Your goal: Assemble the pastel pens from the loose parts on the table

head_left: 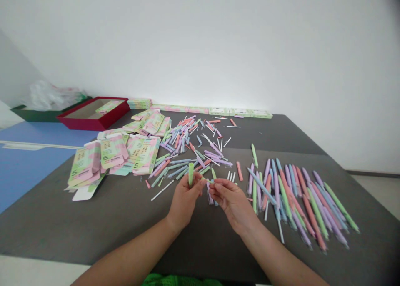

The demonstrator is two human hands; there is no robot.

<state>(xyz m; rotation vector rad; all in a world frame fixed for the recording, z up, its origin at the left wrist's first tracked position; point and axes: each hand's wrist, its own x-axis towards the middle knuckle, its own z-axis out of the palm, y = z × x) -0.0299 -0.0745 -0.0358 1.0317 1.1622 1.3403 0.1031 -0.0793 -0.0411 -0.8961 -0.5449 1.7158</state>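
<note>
Here left hand [186, 198] clamps upright green pen barrel [191, 174]; right hand [233, 200] beside, grip unclear.

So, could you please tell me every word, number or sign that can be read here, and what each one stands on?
"5" is printed large on the pastel card boxes at the left of the table.
The smaller print beside that "5" is too small to read.
The flat cards along the wall carry print too small to read.
The green pen barrel in the left hand shows no readable text.
</note>
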